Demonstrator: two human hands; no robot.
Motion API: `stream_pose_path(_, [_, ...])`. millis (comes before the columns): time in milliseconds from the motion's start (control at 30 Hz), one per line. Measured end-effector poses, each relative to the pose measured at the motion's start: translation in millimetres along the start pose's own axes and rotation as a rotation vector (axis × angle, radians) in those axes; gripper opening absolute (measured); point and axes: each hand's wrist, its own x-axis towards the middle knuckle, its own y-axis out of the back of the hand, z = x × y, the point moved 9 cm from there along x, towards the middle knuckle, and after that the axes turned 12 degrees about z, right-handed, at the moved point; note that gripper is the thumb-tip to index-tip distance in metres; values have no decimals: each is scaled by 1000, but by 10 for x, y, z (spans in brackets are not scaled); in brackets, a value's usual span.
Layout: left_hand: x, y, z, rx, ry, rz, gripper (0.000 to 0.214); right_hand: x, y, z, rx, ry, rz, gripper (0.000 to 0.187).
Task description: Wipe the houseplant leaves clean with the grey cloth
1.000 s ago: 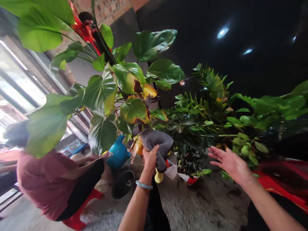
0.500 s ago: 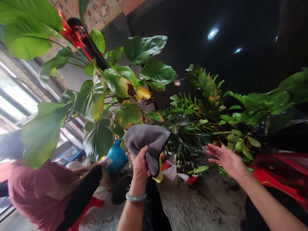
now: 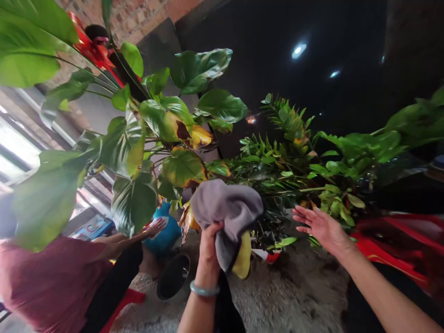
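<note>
A grey cloth (image 3: pixel 229 201) with a yellow underside is bunched in my left hand (image 3: pixel 210 245), whose fingers are closed round its lower part. A bracelet (image 3: pixel 204 290) circles that wrist. My right hand (image 3: pixel 321 226) is held out with fingers apart and nothing in it, in front of the low green foliage (image 3: pixel 277 162). Just behind the cloth rises a large-leaved plant (image 3: pixel 183 166), several of its leaves browned or yellowed at the edges.
At left, a person in a pink shirt (image 3: pixel 58 282) sits with a hand on a blue object (image 3: pixel 164 231). A dark bucket (image 3: pixel 173 276) stands on the rough floor (image 3: pixel 287 296). Red material (image 3: pixel 388 249) lies at right. A dark glossy wall (image 3: pixel 263 55) is behind the plants.
My left hand has swung the cloth to the right, showing more of its yellow side. My right hand stays spread. The seated person's hand now rests on the blue object.
</note>
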Motion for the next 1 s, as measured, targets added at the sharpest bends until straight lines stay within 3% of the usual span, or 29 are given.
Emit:
stream_pose_path(67, [70,-129,123,-68,-21,30,24,-2,-31,4,16,-4,-3,40])
stream_pose_path(100, [85,-165,74,-86,-19,49,21,-5,-52,9,19,-7,-7,39])
stream_pose_path(167, [44,-173,-243,-52,34,67,23,-15,-86,28,17,-22,-10,37])
stream_pose_path(267, [-191,-59,-945,97,197,35,39,-19,-89,59,-14,-53,2,34])
stream_pose_path(333, [-371,22,-1215,164,283,12,46,-14,-54,61,-33,-58,24,34])
stream_pose_path(400, [-473,-34,-1159,174,293,-40,47,-13,-26,43,-40,-45,31,35])
stream_pose_path(567, [-316,-629,-256,26,73,-122,38,-41,-34,-1,-24,-22,31,46])
stream_pose_path(633, [-239,-858,-127,-47,27,-158,36,-51,-60,-17,2,-18,30,48])
stream_pose_path(667, [-221,-928,-186,-61,40,-176,36,-52,-73,-21,13,-19,28,49])
stream_pose_path(733, [-227,-917,-516,-22,124,-163,36,-44,-85,-16,18,-35,30,48])
stream_pose_path(867, [-423,-511,-1291,128,331,-45,41,-18,-25,51,-35,-112,71,45])
stream_pose_path(933, [-563,-472,-1359,125,383,-87,43,-23,-12,57,-32,-118,63,45])
stream_pose_path(1000, [-621,-619,-1089,84,315,-158,45,-42,-53,10,-5,-67,4,45])
